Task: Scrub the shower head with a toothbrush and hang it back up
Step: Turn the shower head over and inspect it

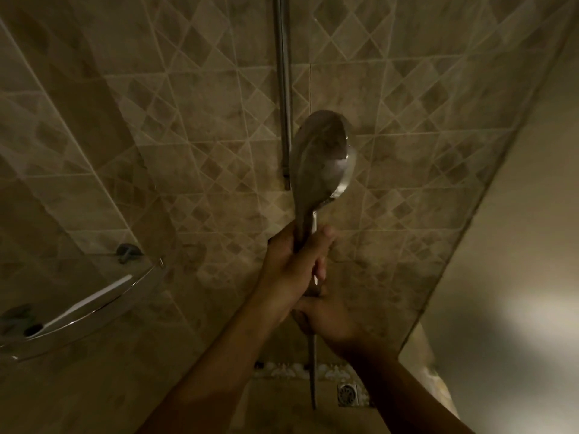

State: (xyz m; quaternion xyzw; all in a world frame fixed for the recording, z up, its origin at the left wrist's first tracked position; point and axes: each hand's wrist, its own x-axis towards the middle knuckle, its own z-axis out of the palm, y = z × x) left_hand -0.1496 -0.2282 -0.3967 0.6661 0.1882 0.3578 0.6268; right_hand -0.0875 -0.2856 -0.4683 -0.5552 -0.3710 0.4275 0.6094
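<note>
A chrome shower head (322, 158) stands upright in front of the tiled wall, its round back turned toward me. My left hand (294, 261) grips its handle just below the head. My right hand (322, 314) holds the lower end of the handle, where the hose (312, 371) hangs down toward the floor. The vertical rail (283, 89) runs up the wall just left of the head. No toothbrush shows in this dim view.
A curved glass corner shelf (94, 305) with metal brackets juts out at the lower left. A square floor drain (347, 393) lies below. A plain wall (517, 245) closes in on the right.
</note>
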